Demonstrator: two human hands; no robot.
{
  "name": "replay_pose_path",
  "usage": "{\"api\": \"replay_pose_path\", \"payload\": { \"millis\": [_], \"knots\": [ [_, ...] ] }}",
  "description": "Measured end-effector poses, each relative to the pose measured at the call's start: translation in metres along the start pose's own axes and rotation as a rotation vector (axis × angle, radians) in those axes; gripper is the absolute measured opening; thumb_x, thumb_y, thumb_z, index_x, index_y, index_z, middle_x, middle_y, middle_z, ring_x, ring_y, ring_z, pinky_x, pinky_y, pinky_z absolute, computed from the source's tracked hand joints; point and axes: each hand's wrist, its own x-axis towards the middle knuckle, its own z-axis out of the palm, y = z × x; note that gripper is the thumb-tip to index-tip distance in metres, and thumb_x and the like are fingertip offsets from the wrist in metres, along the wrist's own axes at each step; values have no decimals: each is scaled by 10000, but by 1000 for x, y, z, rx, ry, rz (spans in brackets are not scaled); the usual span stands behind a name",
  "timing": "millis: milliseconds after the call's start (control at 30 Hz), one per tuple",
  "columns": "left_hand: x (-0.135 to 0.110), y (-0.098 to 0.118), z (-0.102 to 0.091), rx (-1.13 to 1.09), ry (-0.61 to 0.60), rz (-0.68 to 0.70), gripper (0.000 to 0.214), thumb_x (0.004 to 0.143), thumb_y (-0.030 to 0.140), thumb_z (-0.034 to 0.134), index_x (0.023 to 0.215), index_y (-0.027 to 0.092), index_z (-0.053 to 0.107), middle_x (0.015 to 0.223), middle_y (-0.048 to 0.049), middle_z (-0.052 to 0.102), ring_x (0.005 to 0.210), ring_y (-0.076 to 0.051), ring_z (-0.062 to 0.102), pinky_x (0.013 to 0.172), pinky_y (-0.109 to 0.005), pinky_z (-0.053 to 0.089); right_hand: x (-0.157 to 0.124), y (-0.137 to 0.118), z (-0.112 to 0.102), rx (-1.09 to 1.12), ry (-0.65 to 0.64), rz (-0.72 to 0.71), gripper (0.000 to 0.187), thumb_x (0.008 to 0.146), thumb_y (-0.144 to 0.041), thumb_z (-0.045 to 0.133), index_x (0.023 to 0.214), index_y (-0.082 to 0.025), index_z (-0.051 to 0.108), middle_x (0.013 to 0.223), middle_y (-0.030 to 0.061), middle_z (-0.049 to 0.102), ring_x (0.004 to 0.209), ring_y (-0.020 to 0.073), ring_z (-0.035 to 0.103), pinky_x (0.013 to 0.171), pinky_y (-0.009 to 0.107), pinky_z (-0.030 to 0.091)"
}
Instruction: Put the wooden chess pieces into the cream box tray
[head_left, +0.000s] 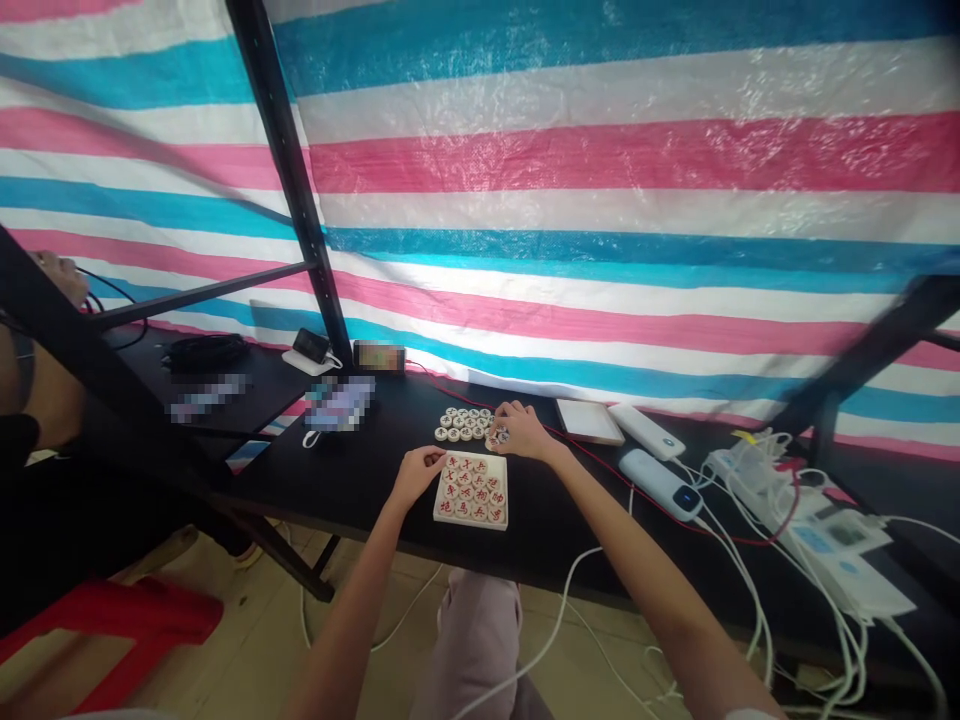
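Observation:
A shallow white box (pixel 471 523) sits near the table's front edge, filled with round Chinese chess pieces (pixel 465 492) marked in red. My left hand (pixel 417 477) is at the box's upper left corner, its fingers curled against the rim. Behind the box, more Chinese chess pieces (pixel 459 424) with dark characters lie in rows on the black table. At the right end of these rows my right hand (pixel 523 432) reaches down, fingertips bent around dark-marked pieces. The fingers partly cover those pieces, so how many they grip is unclear.
A white lid-like tray (pixel 590 422) lies right of the pieces, beside two white devices (pixel 649 430) (pixel 660 484). Power strips (pixel 810 530) and tangled cables crowd the right side. Phones and a blurred packet (pixel 341 403) lie at left. Another person's hand (pixel 64 278) shows far left.

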Motion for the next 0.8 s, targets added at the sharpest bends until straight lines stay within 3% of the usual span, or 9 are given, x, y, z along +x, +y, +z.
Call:
{"api": "replay_pose_path", "payload": {
  "millis": [167,367,600,800],
  "knots": [
    [0,2,0,-9,-13,-27,346,723,404,523,829,123,695,663,-44,643,575,-127,521,545,-230,379,3,6,16,32,-53,-28,202,711,-317,642,903,-256,661,1091,52,503,994,224,400,799,346,317],
    [1,1,-1,-9,-21,-21,336,727,393,529,838,122,695,680,-47,651,589,-131,529,557,-231,384,-4,13,16,89,-75,-59,217,745,-321,629,958,-323,670,1094,36,521,977,213,413,807,351,320],
    [1,-1,0,5,-21,-12,337,734,397,530,842,123,695,676,-44,647,583,-127,525,551,-228,382,3,7,22,145,-94,-73,121,752,-265,633,860,-272,687,1041,28,590,969,200,466,825,349,298],
    [1,-3,0,20,-15,-7,332,736,402,522,835,137,696,681,-39,646,592,-128,523,558,-230,387,4,8,19,113,-78,-40,150,757,-213,630,894,-255,676,997,27,637,960,191,507,784,304,292]
  ]
}}
